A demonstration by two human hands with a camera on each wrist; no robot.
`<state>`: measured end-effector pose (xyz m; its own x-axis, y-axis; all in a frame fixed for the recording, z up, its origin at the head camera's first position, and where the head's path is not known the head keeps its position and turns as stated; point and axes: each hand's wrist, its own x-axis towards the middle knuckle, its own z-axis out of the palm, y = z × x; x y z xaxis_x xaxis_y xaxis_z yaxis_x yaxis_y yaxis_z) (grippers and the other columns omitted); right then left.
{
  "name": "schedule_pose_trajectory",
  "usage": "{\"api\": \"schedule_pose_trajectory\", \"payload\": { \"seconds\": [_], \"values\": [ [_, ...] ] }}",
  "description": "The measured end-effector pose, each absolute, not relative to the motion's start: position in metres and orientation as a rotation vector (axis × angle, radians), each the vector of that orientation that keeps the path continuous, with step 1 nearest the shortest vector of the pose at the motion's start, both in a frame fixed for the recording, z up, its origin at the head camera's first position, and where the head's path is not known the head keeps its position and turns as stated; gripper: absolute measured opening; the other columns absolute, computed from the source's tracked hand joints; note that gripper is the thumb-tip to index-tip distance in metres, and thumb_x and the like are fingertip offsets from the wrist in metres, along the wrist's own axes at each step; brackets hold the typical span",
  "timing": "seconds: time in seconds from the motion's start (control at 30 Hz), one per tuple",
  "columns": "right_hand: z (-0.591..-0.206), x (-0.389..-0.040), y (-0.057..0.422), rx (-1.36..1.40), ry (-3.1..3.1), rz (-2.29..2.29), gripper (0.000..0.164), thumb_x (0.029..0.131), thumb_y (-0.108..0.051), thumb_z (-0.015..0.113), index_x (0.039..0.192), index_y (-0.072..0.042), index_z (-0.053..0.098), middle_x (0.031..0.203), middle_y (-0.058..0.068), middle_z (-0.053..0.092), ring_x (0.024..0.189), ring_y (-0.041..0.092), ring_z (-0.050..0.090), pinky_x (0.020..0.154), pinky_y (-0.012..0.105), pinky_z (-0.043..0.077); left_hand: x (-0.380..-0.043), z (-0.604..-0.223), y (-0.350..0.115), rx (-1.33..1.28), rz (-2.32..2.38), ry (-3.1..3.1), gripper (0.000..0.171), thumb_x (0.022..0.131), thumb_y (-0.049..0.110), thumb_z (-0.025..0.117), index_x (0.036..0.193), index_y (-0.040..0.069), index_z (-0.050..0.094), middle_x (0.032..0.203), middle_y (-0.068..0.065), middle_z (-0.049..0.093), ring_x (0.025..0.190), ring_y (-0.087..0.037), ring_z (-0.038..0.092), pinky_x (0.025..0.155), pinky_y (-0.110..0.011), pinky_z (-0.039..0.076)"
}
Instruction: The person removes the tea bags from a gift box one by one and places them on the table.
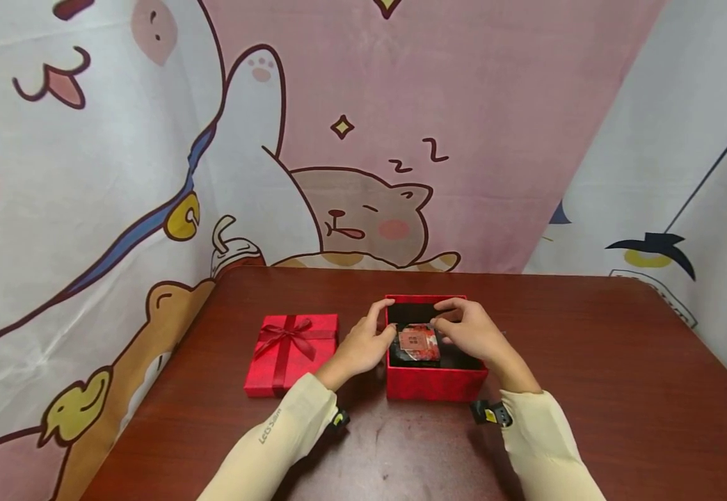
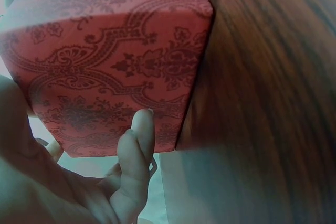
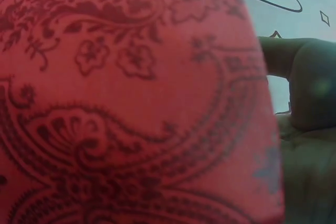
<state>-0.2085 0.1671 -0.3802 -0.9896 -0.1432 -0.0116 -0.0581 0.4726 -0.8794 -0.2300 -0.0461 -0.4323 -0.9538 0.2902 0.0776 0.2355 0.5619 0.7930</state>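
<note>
A red gift box (image 1: 436,384) with a dark inside stands without its lid on the table. In it lies a flat packet (image 1: 419,342), black and red with a small pinkish label, towards the left side. My left hand (image 1: 363,346) is at the box's left rim; its index fingertip reaches the back left corner and its thumb comes to the packet's left edge. The left wrist view shows its other fingers loose beside the patterned outer wall. My right hand (image 1: 474,335) reaches over the right rim, fingers slightly bent above the opening, fingertips near the packet's right edge.
The red lid (image 1: 294,355) with a ribbon bow lies on the brown table (image 1: 601,362), left of the box. Behind the table hangs a cloth (image 1: 463,83) printed with cartoon animals.
</note>
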Motion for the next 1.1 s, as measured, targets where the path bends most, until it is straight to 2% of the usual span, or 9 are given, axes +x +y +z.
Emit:
{"api": "schedule_pose_trajectory", "payload": {
  "seconds": [0.13, 0.27, 0.37, 0.6, 0.77, 0.93, 1.1],
  "values": [
    [-0.382, -0.210, 0.165, -0.178, 2.620, -1.534, 0.042, 0.095, -0.010, 0.058, 0.131, 0.011, 0.052, 0.110, 0.026, 0.064, 0.086, 0.032, 0.069, 0.077, 0.040, 0.057, -0.230, -0.432, -0.047, 0.459, 1.369, 2.717, 0.050, 0.100, 0.029, 0.051, 0.148, 0.030, 0.037, 0.089, -0.007, 0.052, 0.081, -0.020, 0.052, 0.066, -0.038, 0.042],
    [-0.384, -0.212, 0.164, -0.169, 2.631, -1.505, 0.043, 0.095, -0.012, 0.059, 0.131, 0.010, 0.052, 0.112, 0.026, 0.063, 0.087, 0.035, 0.068, 0.079, 0.045, 0.056, -0.229, -0.432, -0.047, 0.457, 1.372, 2.722, 0.050, 0.099, 0.030, 0.051, 0.148, 0.030, 0.038, 0.091, -0.006, 0.053, 0.087, -0.020, 0.053, 0.071, -0.040, 0.042],
    [-0.386, -0.214, 0.163, -0.167, 2.635, -1.494, 0.043, 0.095, -0.013, 0.060, 0.132, 0.010, 0.053, 0.112, 0.026, 0.063, 0.090, 0.035, 0.066, 0.080, 0.046, 0.055, -0.230, -0.432, -0.047, 0.458, 1.382, 2.722, 0.050, 0.099, 0.030, 0.051, 0.147, 0.030, 0.039, 0.091, -0.007, 0.053, 0.085, -0.021, 0.054, 0.070, -0.040, 0.043],
    [-0.391, -0.217, 0.157, -0.141, 2.623, -1.504, 0.043, 0.094, -0.012, 0.062, 0.130, 0.010, 0.053, 0.106, 0.023, 0.064, 0.085, 0.033, 0.064, 0.071, 0.035, 0.053, -0.230, -0.431, -0.047, 0.450, 1.379, 2.711, 0.050, 0.099, 0.030, 0.050, 0.148, 0.031, 0.037, 0.091, -0.007, 0.052, 0.085, -0.021, 0.053, 0.068, -0.039, 0.042],
    [-0.395, -0.220, 0.154, -0.109, 2.635, -1.487, 0.044, 0.093, -0.012, 0.063, 0.130, 0.010, 0.053, 0.107, 0.024, 0.065, 0.086, 0.034, 0.064, 0.071, 0.038, 0.053, -0.230, -0.432, -0.047, 0.453, 1.390, 2.712, 0.050, 0.099, 0.031, 0.051, 0.148, 0.031, 0.038, 0.090, -0.007, 0.053, 0.081, -0.021, 0.054, 0.066, -0.039, 0.042],
    [-0.398, -0.222, 0.151, -0.063, 2.657, -1.426, 0.047, 0.093, -0.017, 0.064, 0.131, 0.009, 0.052, 0.117, 0.028, 0.062, 0.097, 0.034, 0.064, 0.082, 0.045, 0.052, -0.230, -0.432, -0.047, 0.442, 1.379, 2.724, 0.050, 0.099, 0.032, 0.051, 0.148, 0.032, 0.039, 0.091, -0.006, 0.052, 0.084, -0.020, 0.053, 0.070, -0.039, 0.042],
    [-0.401, -0.224, 0.149, -0.037, 2.640, -1.404, 0.050, 0.093, -0.019, 0.063, 0.133, 0.008, 0.051, 0.121, 0.029, 0.060, 0.103, 0.035, 0.062, 0.090, 0.053, 0.049, -0.230, -0.433, -0.048, 0.443, 1.394, 2.695, 0.050, 0.100, 0.032, 0.050, 0.148, 0.032, 0.037, 0.092, -0.007, 0.052, 0.079, -0.021, 0.053, 0.066, -0.039, 0.042]
  ]
}}
